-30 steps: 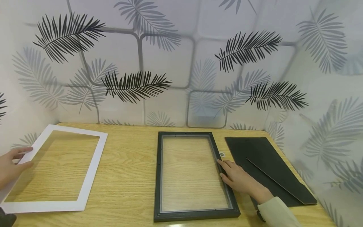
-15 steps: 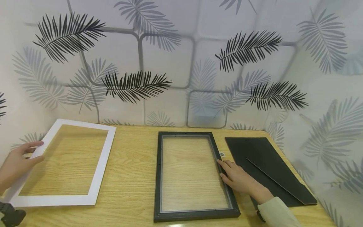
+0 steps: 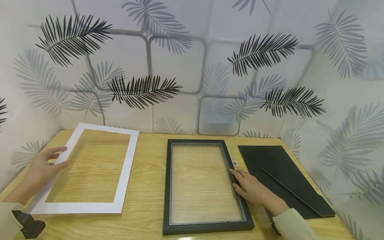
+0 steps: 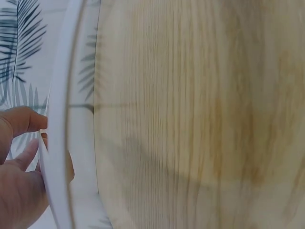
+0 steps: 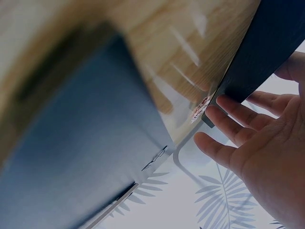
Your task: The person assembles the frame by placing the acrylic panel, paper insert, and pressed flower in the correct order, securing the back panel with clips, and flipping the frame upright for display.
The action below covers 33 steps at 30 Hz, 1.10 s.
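My left hand (image 3: 45, 170) pinches the left border of a white picture mat (image 3: 127, 166) with a large rectangular opening. In the left wrist view, the thumb and fingers of that hand (image 4: 21, 176) lie on either side of the mat's edge (image 4: 58, 114). The mat is held tilted above the left of the table. At the middle lies a black picture frame (image 3: 168, 186) with what looks like a clear pane (image 3: 207, 180) inside. My right hand (image 3: 253, 188) rests on the frame's right edge. Its fingers look loosely extended against the frame's side (image 5: 252, 52) in the right wrist view.
A black frame backing board (image 3: 276, 166) with a stand leg (image 3: 289, 190) lies at the right of the wooden table (image 3: 147, 173). Beside the picture frame is a small round sticker-like spot (image 3: 235, 163). Behind rises a leaf-patterned wall (image 3: 180, 66).
My left hand has carried the white mat to the right and slightly up in the head view, toward the black frame. The right hand, frame and backing board have stayed put.
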Each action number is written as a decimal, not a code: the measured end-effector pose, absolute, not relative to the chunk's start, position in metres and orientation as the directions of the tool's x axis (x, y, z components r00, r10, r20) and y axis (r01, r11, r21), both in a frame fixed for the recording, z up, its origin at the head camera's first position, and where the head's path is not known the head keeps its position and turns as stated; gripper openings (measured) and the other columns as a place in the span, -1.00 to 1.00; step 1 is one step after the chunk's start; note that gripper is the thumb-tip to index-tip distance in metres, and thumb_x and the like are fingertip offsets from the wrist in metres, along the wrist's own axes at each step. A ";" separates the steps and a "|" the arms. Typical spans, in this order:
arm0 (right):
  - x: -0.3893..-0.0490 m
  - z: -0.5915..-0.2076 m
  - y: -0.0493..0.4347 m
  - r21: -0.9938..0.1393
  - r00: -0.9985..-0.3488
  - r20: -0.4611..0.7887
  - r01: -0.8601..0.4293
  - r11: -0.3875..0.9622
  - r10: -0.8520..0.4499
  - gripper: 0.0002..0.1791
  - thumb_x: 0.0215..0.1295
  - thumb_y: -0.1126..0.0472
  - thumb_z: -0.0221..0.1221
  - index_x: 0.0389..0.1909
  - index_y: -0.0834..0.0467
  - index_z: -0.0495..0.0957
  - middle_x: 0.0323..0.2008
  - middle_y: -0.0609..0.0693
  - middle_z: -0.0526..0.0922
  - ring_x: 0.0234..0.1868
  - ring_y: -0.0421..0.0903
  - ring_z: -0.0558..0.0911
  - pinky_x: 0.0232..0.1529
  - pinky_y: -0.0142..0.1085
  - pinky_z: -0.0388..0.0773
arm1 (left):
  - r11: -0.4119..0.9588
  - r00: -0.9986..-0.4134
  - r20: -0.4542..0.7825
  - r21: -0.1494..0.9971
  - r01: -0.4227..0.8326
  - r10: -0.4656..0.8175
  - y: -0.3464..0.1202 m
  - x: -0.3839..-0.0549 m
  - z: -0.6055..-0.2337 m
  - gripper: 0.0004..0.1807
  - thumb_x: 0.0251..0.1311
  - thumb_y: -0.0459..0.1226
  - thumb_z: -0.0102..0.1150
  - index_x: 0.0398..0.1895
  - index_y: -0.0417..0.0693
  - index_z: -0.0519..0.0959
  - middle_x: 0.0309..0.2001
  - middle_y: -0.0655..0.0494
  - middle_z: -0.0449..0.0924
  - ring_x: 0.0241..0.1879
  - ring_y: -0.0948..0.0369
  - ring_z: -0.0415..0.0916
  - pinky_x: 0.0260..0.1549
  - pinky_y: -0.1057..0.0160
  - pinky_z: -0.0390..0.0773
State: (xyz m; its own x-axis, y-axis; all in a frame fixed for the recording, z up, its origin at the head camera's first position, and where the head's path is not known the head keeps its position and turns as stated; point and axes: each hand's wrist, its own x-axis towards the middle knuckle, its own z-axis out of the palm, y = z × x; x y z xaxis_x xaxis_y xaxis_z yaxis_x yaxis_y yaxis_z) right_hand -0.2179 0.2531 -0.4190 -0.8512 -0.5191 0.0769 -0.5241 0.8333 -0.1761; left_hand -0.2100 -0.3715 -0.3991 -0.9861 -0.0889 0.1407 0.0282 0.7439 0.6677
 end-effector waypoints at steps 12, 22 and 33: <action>-0.218 -0.419 0.253 -0.180 -0.855 0.065 -0.517 0.837 -0.514 -0.43 0.34 0.14 -0.01 0.31 0.28 0.16 0.18 0.28 0.35 0.18 0.22 0.37 0.06 0.15 0.33 | 0.687 -0.993 0.102 0.726 0.030 -0.064 -0.314 -0.207 -0.392 -0.35 0.22 -0.21 0.06 0.31 -0.29 0.13 0.14 -0.51 0.20 0.04 -0.33 0.28 -0.17 0.00 0.45; -0.218 -0.419 0.253 -0.178 -0.857 0.065 -0.513 0.839 -0.511 -0.43 0.34 0.14 -0.01 0.30 0.29 0.16 0.17 0.29 0.35 0.17 0.23 0.37 0.06 0.15 0.33 | 0.620 -0.997 0.058 0.785 0.013 -0.053 -0.266 -0.204 -0.386 -0.35 0.19 -0.24 0.09 0.33 -0.19 0.14 0.13 -0.40 0.27 -0.01 -0.20 0.42 -0.25 0.25 0.50; -0.218 -0.420 0.253 -0.176 -0.860 0.064 -0.509 0.842 -0.506 -0.43 0.34 0.14 -0.01 0.31 0.27 0.16 0.17 0.28 0.35 0.18 0.22 0.37 0.06 0.13 0.33 | 0.520 -0.999 -0.006 0.854 -0.025 -0.038 -0.221 -0.194 -0.382 -0.35 0.19 -0.26 0.11 0.33 -0.15 0.14 0.11 -0.35 0.33 -0.18 0.08 0.52 -0.35 0.34 0.51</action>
State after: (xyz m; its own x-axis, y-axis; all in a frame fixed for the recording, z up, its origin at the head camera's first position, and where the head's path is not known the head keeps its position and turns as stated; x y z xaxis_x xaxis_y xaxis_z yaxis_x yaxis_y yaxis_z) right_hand -0.2182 0.2531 -0.4199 -0.8599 -0.5065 0.0637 -0.5092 0.8424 -0.1765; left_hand -0.1945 -0.2214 -0.3823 -0.9993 -0.0378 -0.0058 -0.0247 0.5202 0.8537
